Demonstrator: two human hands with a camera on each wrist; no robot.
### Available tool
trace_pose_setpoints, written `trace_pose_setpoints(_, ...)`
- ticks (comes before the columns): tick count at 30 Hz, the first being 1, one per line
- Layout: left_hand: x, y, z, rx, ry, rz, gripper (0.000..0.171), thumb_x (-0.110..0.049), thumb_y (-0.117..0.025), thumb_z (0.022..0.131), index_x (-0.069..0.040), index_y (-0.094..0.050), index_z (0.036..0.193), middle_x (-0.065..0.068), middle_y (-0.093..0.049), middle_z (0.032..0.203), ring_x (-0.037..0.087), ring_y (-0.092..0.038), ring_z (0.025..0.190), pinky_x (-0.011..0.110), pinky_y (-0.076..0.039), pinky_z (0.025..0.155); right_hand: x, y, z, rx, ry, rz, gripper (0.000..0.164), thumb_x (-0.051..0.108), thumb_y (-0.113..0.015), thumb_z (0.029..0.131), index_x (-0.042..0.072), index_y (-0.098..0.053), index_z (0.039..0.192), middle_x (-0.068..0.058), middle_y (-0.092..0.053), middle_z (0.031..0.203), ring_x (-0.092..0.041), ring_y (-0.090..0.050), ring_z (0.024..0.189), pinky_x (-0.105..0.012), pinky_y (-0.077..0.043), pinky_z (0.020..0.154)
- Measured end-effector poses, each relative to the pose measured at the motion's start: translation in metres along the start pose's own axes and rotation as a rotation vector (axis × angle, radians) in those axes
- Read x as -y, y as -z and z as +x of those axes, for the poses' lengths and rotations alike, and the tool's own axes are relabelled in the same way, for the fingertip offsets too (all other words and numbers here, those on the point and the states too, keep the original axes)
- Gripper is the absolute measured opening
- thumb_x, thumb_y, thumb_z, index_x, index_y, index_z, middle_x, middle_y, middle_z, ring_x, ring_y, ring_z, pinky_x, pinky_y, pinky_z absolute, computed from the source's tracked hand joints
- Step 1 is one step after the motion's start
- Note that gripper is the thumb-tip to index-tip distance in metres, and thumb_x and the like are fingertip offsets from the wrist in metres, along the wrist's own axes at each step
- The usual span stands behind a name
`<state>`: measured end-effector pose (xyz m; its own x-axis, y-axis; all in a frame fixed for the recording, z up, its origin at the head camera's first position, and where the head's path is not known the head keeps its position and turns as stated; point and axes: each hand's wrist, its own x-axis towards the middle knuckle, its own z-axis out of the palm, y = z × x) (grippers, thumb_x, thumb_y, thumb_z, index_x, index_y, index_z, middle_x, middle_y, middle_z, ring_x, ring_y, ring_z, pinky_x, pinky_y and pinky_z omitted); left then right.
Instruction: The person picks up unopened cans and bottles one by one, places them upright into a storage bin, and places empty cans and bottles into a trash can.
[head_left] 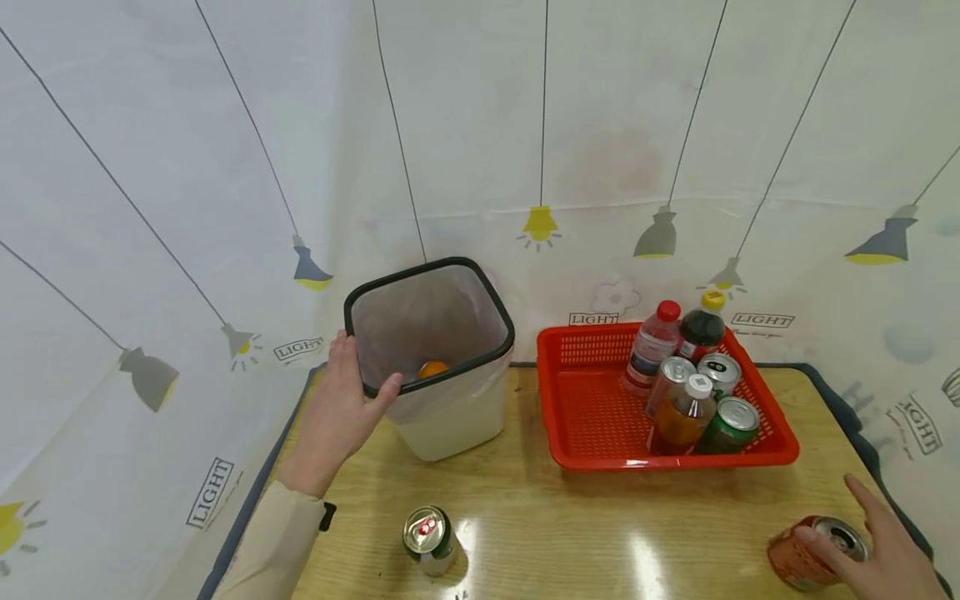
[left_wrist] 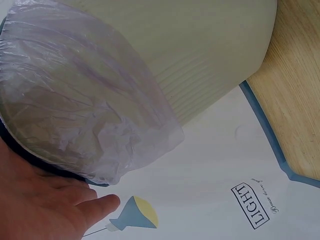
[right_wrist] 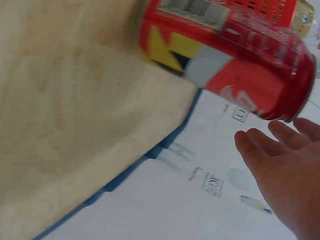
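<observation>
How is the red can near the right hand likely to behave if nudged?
The red metal drink can lies on its side on the glossy wooden table, so it probably rolls. Its top looks opened, so it is likely light. The right hand only touches it.

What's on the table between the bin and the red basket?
Nothing: in the head view only bare wooden table separates the bin from the red basket. The wrist views don't show that gap.

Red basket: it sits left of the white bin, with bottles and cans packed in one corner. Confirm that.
Wrong on one point. The red basket sits to the right of the white bin, not left, as the head view shows. The rest holds: the bottles and cans are packed together in one corner of it.
</observation>
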<state>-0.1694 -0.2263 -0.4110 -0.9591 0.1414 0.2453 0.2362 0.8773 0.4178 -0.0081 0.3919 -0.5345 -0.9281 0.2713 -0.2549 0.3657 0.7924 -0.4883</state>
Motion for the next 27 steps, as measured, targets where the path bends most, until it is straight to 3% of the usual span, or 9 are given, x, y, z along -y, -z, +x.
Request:
trace_pose_setpoints(7, -0.001, 0.001, 0.001, 0.012, 0.007, 0.005, 0.098, -0.062, -0.050, 0.102, 0.011, -0.017, 0.159, 0.031, -0.009, 0.168, 0.046, -0.013, 0.155, 0.062, -0.027, 0.119, -0.022, -0.014, 0.010, 0.110, -0.093, 0.114, 0.126, 0.063, -0.063, 0.096, -0.020, 0.014, 0.151, -0.052, -0.001, 0.150, -0.073, -0.013, 0.133, -0.078, -0.032, 0.101)
trace_pose_setpoints(12, -0.002, 0.000, 0.002, 0.010, 0.003, 0.003, 0.098, -0.063, -0.050, 0.101, 0.010, -0.019, 0.158, 0.031, -0.010, 0.168, 0.047, -0.014, 0.155, 0.062, -0.027, 0.119, -0.031, -0.024, 0.015, 0.132, -0.171, 0.147, 0.134, 0.069, -0.067, 0.089, -0.016, 0.013, 0.154, -0.050, -0.006, 0.152, -0.068, -0.021, 0.133, -0.073, -0.038, 0.101)
trace_pose_setpoints(16, -0.001, 0.000, 0.001, 0.008, 0.004, 0.010, 0.098, -0.063, -0.050, 0.102, 0.011, -0.019, 0.158, 0.032, -0.010, 0.167, 0.048, -0.014, 0.154, 0.063, -0.028, 0.118, -0.029, -0.031, 0.014, 0.103, -0.171, 0.132, 0.138, 0.072, -0.071, 0.085, -0.016, 0.009, 0.156, -0.047, -0.015, 0.150, -0.065, -0.030, 0.126, -0.069, -0.044, 0.097)
trace_pose_setpoints(22, 0.000, 0.000, 0.001, 0.019, 0.010, 0.022, 0.099, -0.063, -0.049, 0.102, 0.011, -0.016, 0.159, 0.031, -0.009, 0.168, 0.047, -0.014, 0.155, 0.062, -0.027, 0.118, -0.025, -0.031, 0.008, 0.087, -0.132, 0.077, 0.117, 0.067, -0.072, 0.087, -0.015, -0.019, 0.152, -0.044, -0.040, 0.132, -0.054, -0.054, 0.105, -0.055, -0.055, 0.080)
trace_pose_setpoints(27, 0.000, 0.001, 0.000, 0.023, 0.011, 0.023, 0.100, -0.064, -0.048, 0.102, 0.011, -0.016, 0.159, 0.030, -0.008, 0.168, 0.046, -0.013, 0.155, 0.063, -0.027, 0.119, -0.020, -0.030, 0.005, 0.061, -0.168, 0.071, 0.105, 0.065, -0.071, 0.088, -0.016, -0.029, 0.141, -0.042, -0.046, 0.120, -0.047, -0.059, 0.095, -0.050, -0.056, 0.074)
